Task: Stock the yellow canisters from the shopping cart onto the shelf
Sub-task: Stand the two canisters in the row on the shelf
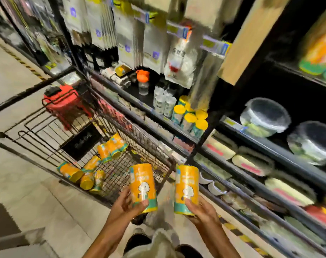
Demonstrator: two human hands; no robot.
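Observation:
My left hand (127,203) grips one yellow canister (142,185) by its teal base, held upright over the near corner of the shopping cart (125,175). My right hand (199,209) holds a second yellow canister (187,189) the same way, just right of the cart and in front of the low shelves. Several more yellow canisters (89,170) lie on their sides on the cart's wire floor. On the shelf (158,125) beyond the cart, a group of yellow-lidded canisters (192,118) stands upright at the right end.
A red basket (65,103) sits at the cart's far end, a black box (80,140) beside it. The shelf also carries white cups (165,103) and an orange-lidded jar (143,81). Hanging packets fill the rack above. Lidded bowls (264,118) stand on shelves to the right.

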